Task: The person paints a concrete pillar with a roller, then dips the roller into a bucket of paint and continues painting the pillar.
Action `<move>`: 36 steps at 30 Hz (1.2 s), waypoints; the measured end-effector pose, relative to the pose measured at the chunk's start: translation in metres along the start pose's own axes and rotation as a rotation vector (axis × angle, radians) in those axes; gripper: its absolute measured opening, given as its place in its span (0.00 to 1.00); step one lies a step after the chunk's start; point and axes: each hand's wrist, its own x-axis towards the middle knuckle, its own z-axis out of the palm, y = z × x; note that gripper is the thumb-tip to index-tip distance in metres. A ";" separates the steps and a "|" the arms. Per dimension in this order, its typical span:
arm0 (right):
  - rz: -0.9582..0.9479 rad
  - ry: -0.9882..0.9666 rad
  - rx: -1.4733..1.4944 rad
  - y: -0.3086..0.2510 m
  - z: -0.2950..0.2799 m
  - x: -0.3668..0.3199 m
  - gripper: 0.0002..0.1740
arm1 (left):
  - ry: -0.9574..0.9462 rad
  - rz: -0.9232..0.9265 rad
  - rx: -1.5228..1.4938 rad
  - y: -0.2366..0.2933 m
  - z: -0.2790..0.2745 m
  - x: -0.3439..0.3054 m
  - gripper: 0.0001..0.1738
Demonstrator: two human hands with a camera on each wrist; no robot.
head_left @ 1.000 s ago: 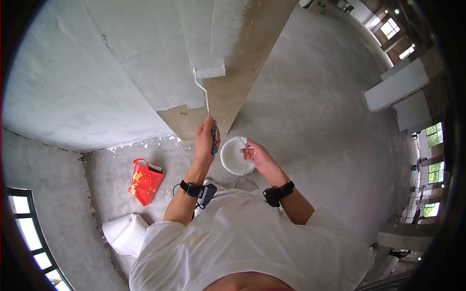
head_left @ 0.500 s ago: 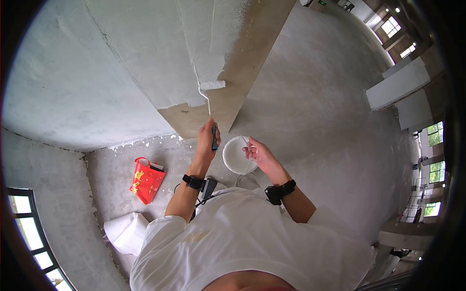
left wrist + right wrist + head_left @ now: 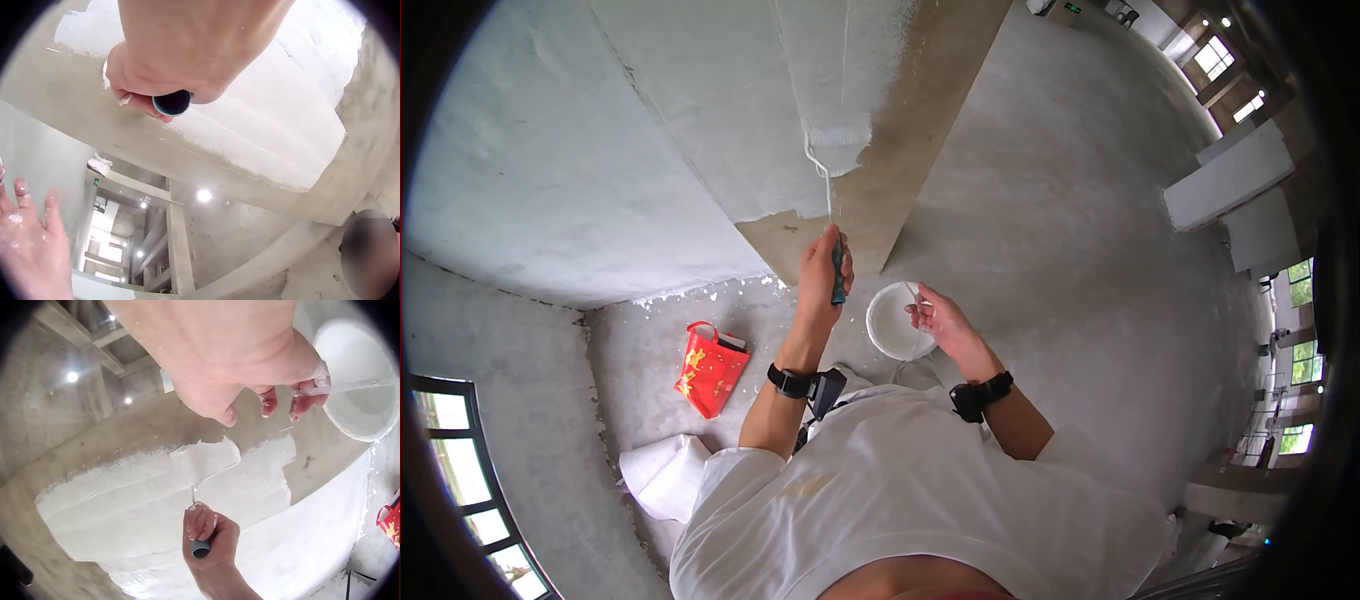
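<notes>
My left hand (image 3: 820,275) grips the teal handle (image 3: 838,275) of a paint roller, its fingers wrapped round it. The roller's bent wire frame (image 3: 815,160) runs up to a white sleeve (image 3: 840,135) against the wall panel, partly coated in pale paint. In the left wrist view the handle's round end (image 3: 172,103) pokes out below the fist. Lower right, my right hand (image 3: 945,322) is beside a white bucket (image 3: 872,328). Thumb and finger pinch a thin pale strip (image 3: 356,386) that crosses the bucket's mouth, and white paint smears the fingertips (image 3: 295,417).
Bare brown wall (image 3: 870,215) borders the painted area at its right and bottom. A red bag (image 3: 712,372) stands on the grey floor to the left, with a white sheet or sack (image 3: 665,475) behind it. White splatters (image 3: 730,290) lie along the wall's foot.
The roller went down the wall between the two earlier frames and is now higher again, over the painted patch. My right hand stays by the bucket. The head view has shifted slightly.
</notes>
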 end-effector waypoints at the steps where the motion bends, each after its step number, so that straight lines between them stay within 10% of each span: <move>1: 0.005 0.005 -0.005 -0.001 0.001 -0.001 0.18 | 0.000 0.018 0.006 0.006 0.002 -0.002 0.19; 10: -0.007 -0.011 -0.002 0.001 -0.001 0.000 0.18 | -0.023 0.084 0.030 0.036 0.013 -0.010 0.20; 36: 0.000 0.019 0.003 0.004 -0.004 0.000 0.18 | 0.093 -0.295 -0.109 -0.099 -0.081 0.071 0.18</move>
